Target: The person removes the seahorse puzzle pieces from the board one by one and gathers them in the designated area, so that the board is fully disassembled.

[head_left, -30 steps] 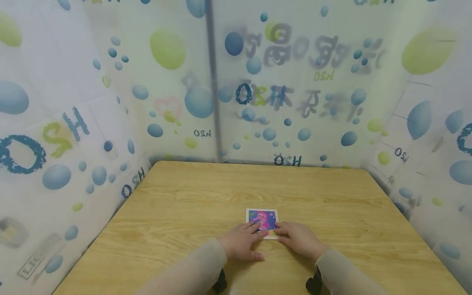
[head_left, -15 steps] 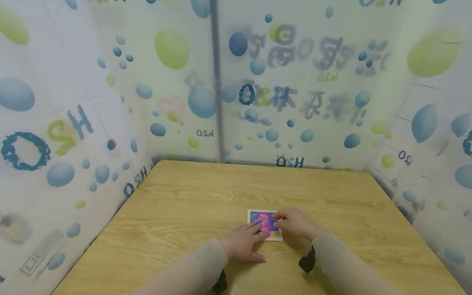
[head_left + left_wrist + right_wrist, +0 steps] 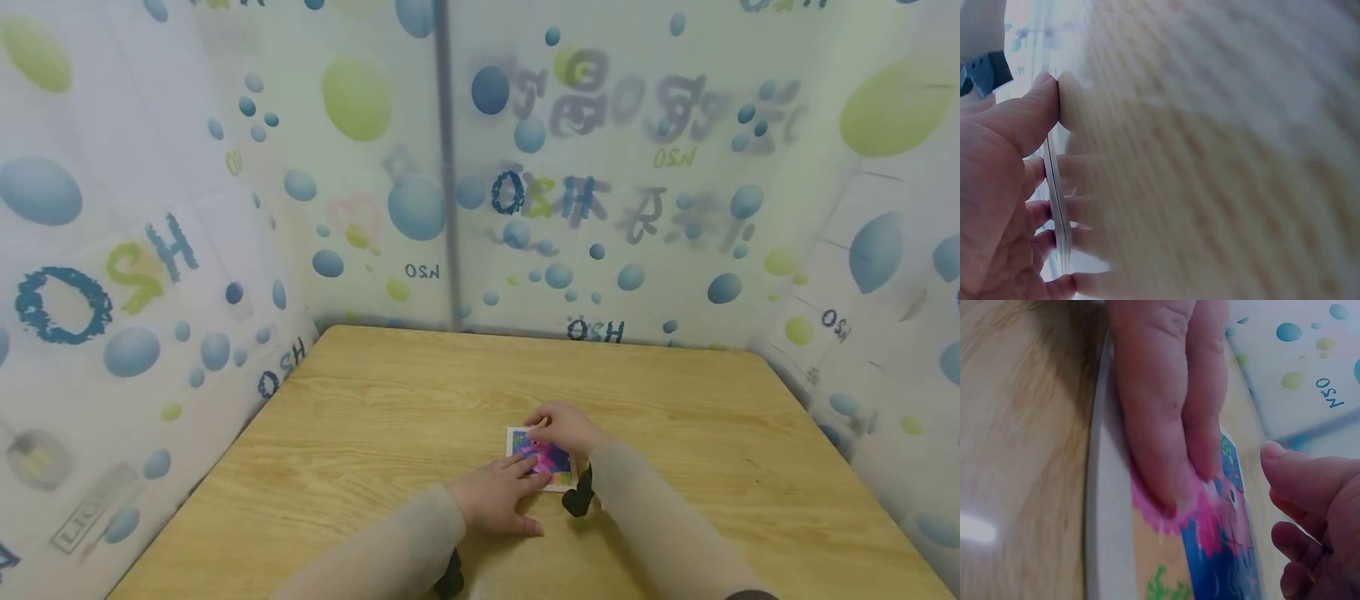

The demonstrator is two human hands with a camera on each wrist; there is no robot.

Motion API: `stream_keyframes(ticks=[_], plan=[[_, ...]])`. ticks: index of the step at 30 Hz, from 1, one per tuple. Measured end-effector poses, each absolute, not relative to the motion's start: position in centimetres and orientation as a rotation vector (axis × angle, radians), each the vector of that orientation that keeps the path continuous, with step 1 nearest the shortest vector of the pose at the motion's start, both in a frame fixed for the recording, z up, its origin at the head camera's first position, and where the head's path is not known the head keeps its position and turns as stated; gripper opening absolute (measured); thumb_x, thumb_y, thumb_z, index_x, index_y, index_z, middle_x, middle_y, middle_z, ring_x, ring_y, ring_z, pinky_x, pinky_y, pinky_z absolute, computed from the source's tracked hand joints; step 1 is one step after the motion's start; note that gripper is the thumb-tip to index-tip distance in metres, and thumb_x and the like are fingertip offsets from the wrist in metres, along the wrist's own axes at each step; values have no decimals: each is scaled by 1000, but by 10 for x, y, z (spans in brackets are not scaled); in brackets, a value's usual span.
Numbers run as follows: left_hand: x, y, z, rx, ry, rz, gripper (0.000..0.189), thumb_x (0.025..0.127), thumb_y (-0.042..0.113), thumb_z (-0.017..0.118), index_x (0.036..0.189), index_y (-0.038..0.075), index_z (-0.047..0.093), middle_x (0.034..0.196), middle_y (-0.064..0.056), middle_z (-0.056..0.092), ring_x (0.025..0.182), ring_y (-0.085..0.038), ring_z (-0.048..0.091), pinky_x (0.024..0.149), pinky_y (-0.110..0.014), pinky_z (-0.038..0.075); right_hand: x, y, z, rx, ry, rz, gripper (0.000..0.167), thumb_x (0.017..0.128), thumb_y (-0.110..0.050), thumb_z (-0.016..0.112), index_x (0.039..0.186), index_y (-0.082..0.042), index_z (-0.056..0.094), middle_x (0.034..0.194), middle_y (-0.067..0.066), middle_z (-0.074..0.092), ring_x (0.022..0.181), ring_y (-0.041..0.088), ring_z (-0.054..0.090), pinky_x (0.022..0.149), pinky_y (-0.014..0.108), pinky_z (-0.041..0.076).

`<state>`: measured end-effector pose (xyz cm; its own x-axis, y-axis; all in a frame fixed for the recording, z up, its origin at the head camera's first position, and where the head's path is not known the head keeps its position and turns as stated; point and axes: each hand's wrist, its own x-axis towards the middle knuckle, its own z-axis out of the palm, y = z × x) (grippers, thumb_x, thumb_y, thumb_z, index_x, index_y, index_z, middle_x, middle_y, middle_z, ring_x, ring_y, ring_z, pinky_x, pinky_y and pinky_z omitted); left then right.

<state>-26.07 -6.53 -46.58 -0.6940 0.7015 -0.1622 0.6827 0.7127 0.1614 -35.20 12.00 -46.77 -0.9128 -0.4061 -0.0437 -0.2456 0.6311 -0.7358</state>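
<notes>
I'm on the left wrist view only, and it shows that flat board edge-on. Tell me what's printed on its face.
Observer: The right wrist view shows a jigsaw puzzle with a pink seahorse-like creature on blue.
Operator: Locate the right hand for me; I can't make out where it is.
Observer: In the head view it is at the puzzle's far edge. Whether it grips that edge, I can't tell.
Operator: Now the left hand. Say where it meets the puzzle's face.
Observer: In the right wrist view, two of its fingers lie on the pink creature.
</notes>
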Motion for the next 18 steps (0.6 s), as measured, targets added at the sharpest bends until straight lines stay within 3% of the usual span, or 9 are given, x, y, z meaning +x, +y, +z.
stream_keyframes(ticks=[7, 18], plan=[[-261, -64, -465, 1118, 2700, 149, 77, 88, 65, 51, 151, 23, 35, 157, -6, 24, 145, -25, 19, 114, -39, 26, -356, 110, -476, -403, 2562, -1273, 12, 86, -14, 72, 98, -11, 74, 98, 0, 64, 92, 17, 55, 85, 38, 45], [-262, -64, -467, 1092, 2692, 180, 77, 88, 67, 48, 151, 24, 33, 158, -5, 22, 144, -25, 21, 114, -42, 27, -359, 106, -480, -414, 2592, -1229, 9, 85, -14, 73, 94, -12, 74, 98, -1, 63, 93, 16, 56, 91, 43, 44]])
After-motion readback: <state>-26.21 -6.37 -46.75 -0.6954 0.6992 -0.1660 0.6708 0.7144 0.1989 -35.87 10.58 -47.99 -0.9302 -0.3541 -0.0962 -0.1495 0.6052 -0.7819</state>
